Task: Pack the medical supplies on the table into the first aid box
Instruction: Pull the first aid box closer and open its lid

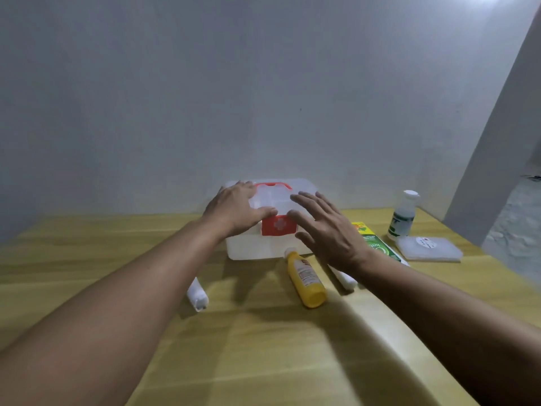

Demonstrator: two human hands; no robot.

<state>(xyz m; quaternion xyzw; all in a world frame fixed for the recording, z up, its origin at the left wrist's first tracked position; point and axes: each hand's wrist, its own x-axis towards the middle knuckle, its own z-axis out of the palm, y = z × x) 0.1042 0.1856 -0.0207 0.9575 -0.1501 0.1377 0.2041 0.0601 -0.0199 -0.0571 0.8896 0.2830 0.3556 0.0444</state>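
First aid box (263, 247), latch toward camera

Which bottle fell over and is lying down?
The yellow bottle, lying on its side in front of the first aid box. The clear spray bottle stands upright.

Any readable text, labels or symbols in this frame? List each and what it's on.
White cross on red latch, first aid box: symbol only.
Green carton: white lettering, blurred.
Yellow bottle label: too small.
Spray bottle label: blurred.
White flat pack: red mark, unreadable.
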